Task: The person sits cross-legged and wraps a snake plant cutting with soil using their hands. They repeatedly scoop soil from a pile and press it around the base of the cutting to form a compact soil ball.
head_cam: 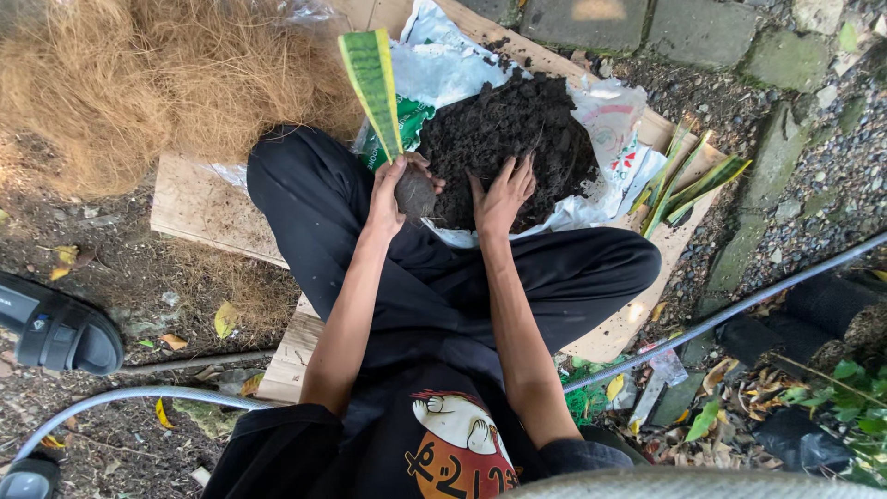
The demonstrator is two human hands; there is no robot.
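Note:
I sit cross-legged on a wooden board. My left hand grips a soil ball at the base of a long green leaf with yellow edges, which stands upright. My right hand lies flat, fingers spread, on a heap of dark soil. The heap rests on an opened white plastic bag just beyond my knees.
A big pile of brown coconut fibre lies at the far left. Several cut leaves lie on the board to the right. A grey hose crosses the ground on my right. A black sandal sits at left.

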